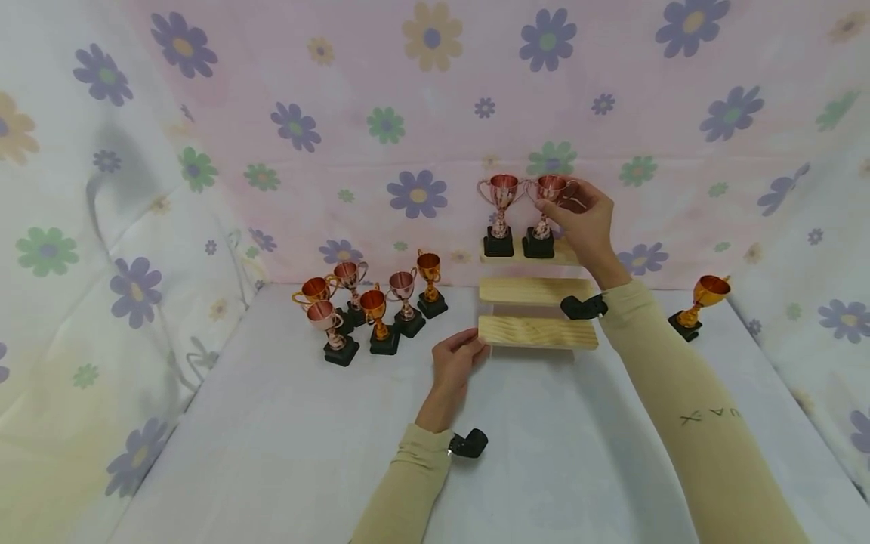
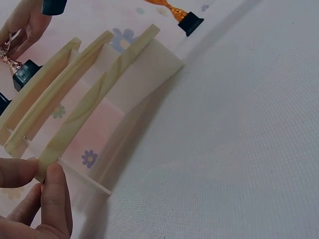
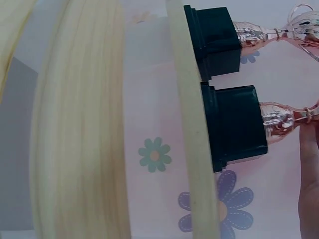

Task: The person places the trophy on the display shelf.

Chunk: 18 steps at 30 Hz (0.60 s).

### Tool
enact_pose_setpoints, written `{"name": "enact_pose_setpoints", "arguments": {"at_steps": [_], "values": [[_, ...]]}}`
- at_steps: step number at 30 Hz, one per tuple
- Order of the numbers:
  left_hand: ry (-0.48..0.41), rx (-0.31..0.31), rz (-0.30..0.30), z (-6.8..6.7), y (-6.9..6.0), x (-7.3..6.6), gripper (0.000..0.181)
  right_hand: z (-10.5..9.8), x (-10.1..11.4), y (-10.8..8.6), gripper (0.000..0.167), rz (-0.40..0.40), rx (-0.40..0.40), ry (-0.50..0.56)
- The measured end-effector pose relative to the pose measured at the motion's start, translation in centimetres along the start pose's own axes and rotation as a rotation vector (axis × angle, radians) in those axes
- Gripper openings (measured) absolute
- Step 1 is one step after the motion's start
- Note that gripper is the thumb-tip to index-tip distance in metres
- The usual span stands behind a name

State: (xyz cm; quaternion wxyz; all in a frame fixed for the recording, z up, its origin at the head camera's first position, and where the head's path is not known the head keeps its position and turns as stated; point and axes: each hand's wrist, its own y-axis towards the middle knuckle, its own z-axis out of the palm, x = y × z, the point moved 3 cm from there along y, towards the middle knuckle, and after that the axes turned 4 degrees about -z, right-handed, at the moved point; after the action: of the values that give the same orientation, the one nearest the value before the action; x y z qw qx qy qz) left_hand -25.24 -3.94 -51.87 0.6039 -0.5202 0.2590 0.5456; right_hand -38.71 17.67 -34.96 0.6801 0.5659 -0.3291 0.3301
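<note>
On the top board of a three-step wooden stand [image 1: 537, 332] are two rose-gold trophies with black bases. My right hand [image 1: 590, 227] pinches the right trophy [image 1: 538, 245] by its cup and handle. Its base [image 3: 238, 127] touches the board in the right wrist view. Close beside it stands the left trophy [image 1: 499, 243], upright. Lower down, my left hand [image 1: 454, 364] pinches the left end of the bottom board [image 2: 75, 117] between thumb and fingers. Both lower boards carry nothing.
Left of the stand, several gold and rose-gold trophies [image 1: 384, 340] stand grouped on the white table [image 1: 285, 453]. A lone gold trophy [image 1: 688, 321] is at the right, its cup leaning rightward in view. A flowered cloth [image 1: 381, 91] hangs behind.
</note>
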Motion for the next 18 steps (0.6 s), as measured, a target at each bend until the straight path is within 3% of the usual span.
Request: {"name": "enact_pose_setpoints", "arguments": {"at_steps": [5,10,14,18], "values": [[-0.004,-0.009,0.010,0.2,-0.1,0.0,0.029,0.1,0.1,-0.4,0.030,0.030,-0.020,-0.052],[-0.002,-0.014,-0.002,0.2,0.0,0.0,0.030,-1.0,-0.2,-1.5,0.040,0.067,0.047,-0.178],[0.012,-0.019,-0.008,0.1,-0.1,-0.1,0.029,-2.9,0.4,-3.0,0.057,0.065,0.120,-0.257],[0.006,-0.013,-0.004,0.0,0.0,-0.2,0.030,-5.6,2.0,-4.4,0.059,0.028,0.149,-0.363]]}}
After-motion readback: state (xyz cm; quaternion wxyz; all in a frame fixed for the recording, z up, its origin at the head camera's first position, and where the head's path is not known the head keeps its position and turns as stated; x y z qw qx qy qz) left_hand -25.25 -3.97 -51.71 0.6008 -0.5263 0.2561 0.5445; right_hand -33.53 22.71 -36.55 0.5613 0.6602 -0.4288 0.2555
